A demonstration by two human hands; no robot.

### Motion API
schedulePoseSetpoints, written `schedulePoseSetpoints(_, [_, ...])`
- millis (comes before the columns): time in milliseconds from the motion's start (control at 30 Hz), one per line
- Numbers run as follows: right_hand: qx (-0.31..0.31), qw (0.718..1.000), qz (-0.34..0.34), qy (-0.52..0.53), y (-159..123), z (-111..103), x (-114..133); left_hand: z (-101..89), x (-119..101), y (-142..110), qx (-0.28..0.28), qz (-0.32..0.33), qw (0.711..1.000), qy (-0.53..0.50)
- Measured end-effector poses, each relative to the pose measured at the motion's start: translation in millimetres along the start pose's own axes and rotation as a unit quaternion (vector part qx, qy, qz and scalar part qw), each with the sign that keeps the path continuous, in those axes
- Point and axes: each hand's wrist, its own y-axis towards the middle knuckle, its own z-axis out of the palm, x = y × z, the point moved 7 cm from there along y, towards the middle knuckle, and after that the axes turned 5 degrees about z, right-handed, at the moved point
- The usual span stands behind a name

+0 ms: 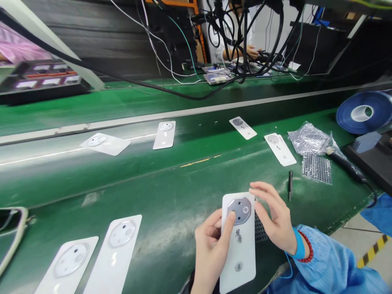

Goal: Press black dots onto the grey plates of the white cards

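Observation:
I hold a white phone back cover (241, 245) with a grey octagonal camera plate (239, 210) near its top. My left hand (211, 249) grips the cover from the left, thumb pressed on the plate's lower left edge. My right hand (272, 218) curls round the cover's right edge, fingertips at its top right corner. Under the right hand lies a small dark dotted sheet (260, 230). A blue wrist strap and a red bead bracelet (308, 249) circle my right wrist.
Several white back covers lie on the green conveyor belt (171, 192): two at the near left (119, 253), others farther off (165, 134). A black pen tool (290, 184), foil bags (309, 139), a dotted sheet (317, 167) and a blue tape roll (363, 112) sit right. Another person's hands (252, 51) work beyond.

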Motion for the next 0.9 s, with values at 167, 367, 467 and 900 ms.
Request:
schedulePoseSetpoints(167, [0.012, 1.000, 0.014, 0.025, 2, 1, 4, 4.1, 4, 1, 0.021, -0.007, 0.999, -0.033])
schedulePoseSetpoints(367, [0.017, 0.998, 0.006, 0.057, 0, 4, 6, -2.6, 5, 1, -0.021, 0.034, 0.999, 0.010])
schedulePoseSetpoints(467, [0.020, 0.997, 0.011, 0.068, -1, 6, 2, 0.2, 3, -1, -0.020, 0.013, 1.000, -0.001])
schedulePoseSetpoints(900, [0.195, 0.958, 0.173, 0.122, 6, 30, -40, -0.4, -28, 58, -0.110, 0.081, 0.986, -0.091])
